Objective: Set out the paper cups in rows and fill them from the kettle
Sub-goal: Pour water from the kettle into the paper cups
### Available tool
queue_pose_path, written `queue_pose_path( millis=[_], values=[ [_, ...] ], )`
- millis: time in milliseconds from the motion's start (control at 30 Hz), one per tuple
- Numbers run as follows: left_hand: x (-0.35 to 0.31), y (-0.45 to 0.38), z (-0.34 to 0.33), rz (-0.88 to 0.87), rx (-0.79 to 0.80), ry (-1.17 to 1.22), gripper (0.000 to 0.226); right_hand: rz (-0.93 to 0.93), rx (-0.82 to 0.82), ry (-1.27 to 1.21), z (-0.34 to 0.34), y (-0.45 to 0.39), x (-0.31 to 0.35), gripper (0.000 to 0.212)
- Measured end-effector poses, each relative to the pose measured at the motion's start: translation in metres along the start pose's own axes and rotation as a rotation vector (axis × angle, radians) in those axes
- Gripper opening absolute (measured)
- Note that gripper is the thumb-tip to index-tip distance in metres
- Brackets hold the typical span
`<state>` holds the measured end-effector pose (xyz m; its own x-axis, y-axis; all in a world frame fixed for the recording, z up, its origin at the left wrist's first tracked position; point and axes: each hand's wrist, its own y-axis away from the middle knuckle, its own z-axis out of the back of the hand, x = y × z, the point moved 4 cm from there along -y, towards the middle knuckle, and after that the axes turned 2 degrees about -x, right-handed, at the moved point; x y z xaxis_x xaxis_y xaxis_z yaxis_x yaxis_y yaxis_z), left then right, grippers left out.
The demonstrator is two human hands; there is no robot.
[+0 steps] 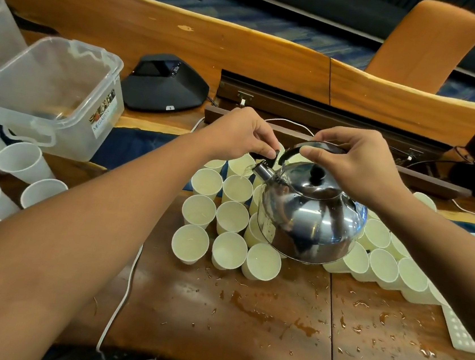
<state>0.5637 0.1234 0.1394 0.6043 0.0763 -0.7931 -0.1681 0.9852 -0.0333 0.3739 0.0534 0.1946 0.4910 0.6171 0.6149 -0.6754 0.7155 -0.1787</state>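
Note:
A shiny steel kettle [312, 218] hangs tilted to the left above rows of cream paper cups [198, 212]. My right hand [356, 166] grips its black arched handle from above. My left hand [241, 134] pinches the black spout cap lever, holding it lifted. Water runs from the spout [261, 171] into a cup [237, 188] in the second column. More paper cups [383, 264] stand to the right, partly hidden behind the kettle.
A clear plastic tub [70, 107] and several translucent plastic cups [19, 161] stand at the left. A black device [167, 86] sits behind. Water drops lie on the wooden table [274, 317]. A white cable [126, 291] crosses it; a white perforated tray [458, 332] is at right.

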Motion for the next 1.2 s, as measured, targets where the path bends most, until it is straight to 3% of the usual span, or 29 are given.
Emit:
queue_pose_path(
  millis=[667,1200],
  values=[
    [-0.001,-0.001,0.004,0.013,-0.015,-0.027,0.014,-0.028,-0.028,-0.1,-0.003,0.003,-0.003,0.021],
    [-0.02,0.012,0.011,0.005,-0.007,-0.012,0.012,-0.025,-0.052,-0.141,0.005,0.016,0.001,0.025]
  ],
)
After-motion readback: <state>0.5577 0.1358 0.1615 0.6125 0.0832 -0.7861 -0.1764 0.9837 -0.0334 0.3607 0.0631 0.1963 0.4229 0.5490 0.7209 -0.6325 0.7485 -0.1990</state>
